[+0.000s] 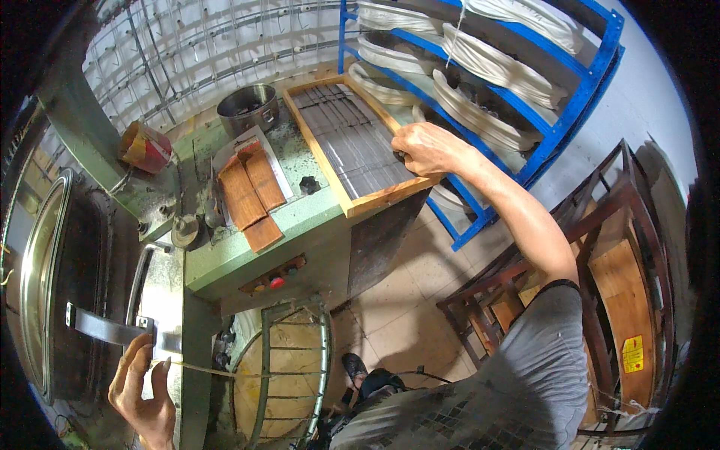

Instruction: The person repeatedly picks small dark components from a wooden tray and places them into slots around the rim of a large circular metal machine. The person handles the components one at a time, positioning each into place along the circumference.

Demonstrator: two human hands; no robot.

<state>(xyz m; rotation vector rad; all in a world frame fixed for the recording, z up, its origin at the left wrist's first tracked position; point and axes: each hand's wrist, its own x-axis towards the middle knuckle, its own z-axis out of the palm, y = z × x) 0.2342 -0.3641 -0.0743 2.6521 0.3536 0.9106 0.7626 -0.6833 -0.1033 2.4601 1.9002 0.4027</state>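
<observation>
At the lower left, my left hand (142, 394) has its fingers and thumb bent around one end of a thin pale strip (217, 370), which reaches to the right. Its fingertips are close to a grey metal bracket (105, 325); contact is unclear. My right hand (427, 151) is closed at the right side of a wooden-framed tray (390, 196), and what its fingers pinch is hidden. Dark grey strips (349, 139) lie lengthwise in that tray, with narrow light gaps between some. The tray rests on a green machine top (307, 217).
Left of the tray lie brown wooden pieces (251, 187), a metal pot (249, 109) and a red-yellow container (145, 147). A blue rack (551, 135) with white cloth-edged trays stands behind right. A metal-barred round stool (281, 371) is below; a dark frame (607, 195) stands right.
</observation>
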